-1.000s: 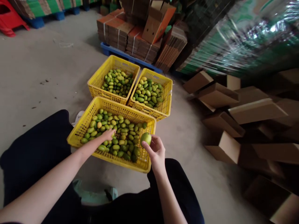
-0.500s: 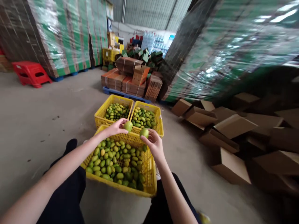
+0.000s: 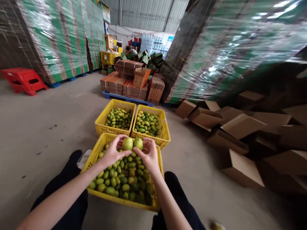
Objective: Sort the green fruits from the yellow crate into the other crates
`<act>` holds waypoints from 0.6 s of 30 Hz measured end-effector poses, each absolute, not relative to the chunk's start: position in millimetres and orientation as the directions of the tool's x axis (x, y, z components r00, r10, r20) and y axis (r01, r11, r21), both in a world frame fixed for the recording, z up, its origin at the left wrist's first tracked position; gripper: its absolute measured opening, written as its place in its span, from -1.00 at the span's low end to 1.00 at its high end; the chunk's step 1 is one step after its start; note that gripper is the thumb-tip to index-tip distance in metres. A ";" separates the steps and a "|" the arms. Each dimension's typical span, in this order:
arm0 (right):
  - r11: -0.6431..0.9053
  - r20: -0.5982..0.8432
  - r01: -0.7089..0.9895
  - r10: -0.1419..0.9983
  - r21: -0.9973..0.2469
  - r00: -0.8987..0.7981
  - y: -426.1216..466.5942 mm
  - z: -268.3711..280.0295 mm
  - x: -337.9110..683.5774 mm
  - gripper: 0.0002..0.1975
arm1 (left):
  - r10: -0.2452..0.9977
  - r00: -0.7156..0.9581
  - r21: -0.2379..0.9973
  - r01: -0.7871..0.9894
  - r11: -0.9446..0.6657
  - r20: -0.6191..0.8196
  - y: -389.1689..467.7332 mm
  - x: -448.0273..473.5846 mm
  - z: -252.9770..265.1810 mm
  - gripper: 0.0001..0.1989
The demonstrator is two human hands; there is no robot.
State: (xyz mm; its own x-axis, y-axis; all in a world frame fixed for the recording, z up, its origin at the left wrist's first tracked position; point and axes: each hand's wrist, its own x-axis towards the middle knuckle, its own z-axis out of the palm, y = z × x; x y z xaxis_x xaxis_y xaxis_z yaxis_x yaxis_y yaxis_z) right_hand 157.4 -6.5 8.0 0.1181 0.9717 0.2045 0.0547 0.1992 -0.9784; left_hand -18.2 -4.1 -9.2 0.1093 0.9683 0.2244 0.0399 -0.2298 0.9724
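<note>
My left hand (image 3: 114, 151) holds a round-looking green mango (image 3: 128, 144) between thumb and fingers. In my right hand (image 3: 150, 156) is a second green mango (image 3: 138, 144), gripped the same way. The two fruits are side by side, nearly touching or touching, above the far part of a yellow plastic crate (image 3: 120, 200). That crate stands between my legs and holds many green mangoes (image 3: 112, 181), a few of them yellowish. Just beyond it sit a left yellow crate (image 3: 112, 130) and a right yellow crate (image 3: 165, 135), both with mangoes inside.
Flattened cartons (image 3: 115, 83) are stacked on a blue pallet (image 3: 127, 98) ahead. Open cardboard boxes (image 3: 244, 169) lie piled at right. Wrapped pallet stacks (image 3: 69, 38) rise on both sides. A red stool (image 3: 25, 80) stands at left. Behind the boxes, a person (image 3: 130, 50) is partly visible.
Both hands have come closer together and lower, bringing the two mangoes side by side over the front crate. The view has shifted slightly, and a person now shows in the background.
</note>
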 end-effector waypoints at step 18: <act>0.223 0.221 -0.055 0.974 -0.973 0.045 -4.2 18.2 157.8 -0.60 | 0.991 0.128 0.913 -0.407 0.013 0.042 14.4 -15.2 3.0 -0.50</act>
State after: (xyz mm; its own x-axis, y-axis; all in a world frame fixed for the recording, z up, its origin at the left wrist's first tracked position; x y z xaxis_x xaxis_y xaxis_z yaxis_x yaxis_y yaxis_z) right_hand 157.8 -4.2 18.2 0.0453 0.9742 0.2210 -0.0551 0.2233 -0.9732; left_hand -15.2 14.4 3.0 0.1278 0.9909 0.0425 -0.4068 0.0133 0.9134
